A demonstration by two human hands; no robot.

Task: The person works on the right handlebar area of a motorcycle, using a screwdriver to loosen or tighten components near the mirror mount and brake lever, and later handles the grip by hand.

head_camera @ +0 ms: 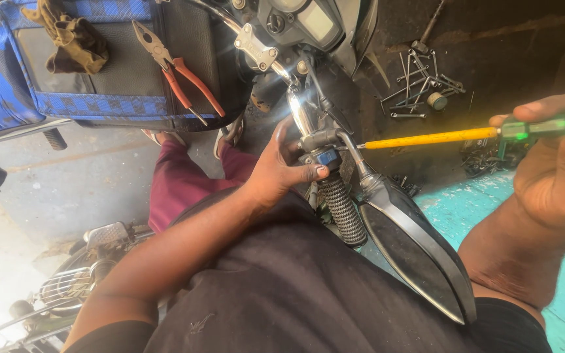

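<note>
1. Pliers [179, 72] and a rag [72, 40] lie on the seat [125, 85], left of the handlebar [305, 111].
2. The mirror [413, 248] sits right of the grip [342, 210].
3. Spanners [420, 88] lie on the ground behind.

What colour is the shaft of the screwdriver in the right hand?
Yellow, with a green translucent handle; the screwdriver in the right hand shows clearly in the head view.

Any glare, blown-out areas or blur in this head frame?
Head view: harsh glare on the chrome handlebar beside the left hand; the lower-left corner washes out white; the right hand holding the yellow-shafted, green-handled screwdriver looks soft and close; wide-angle edges bend.
</note>
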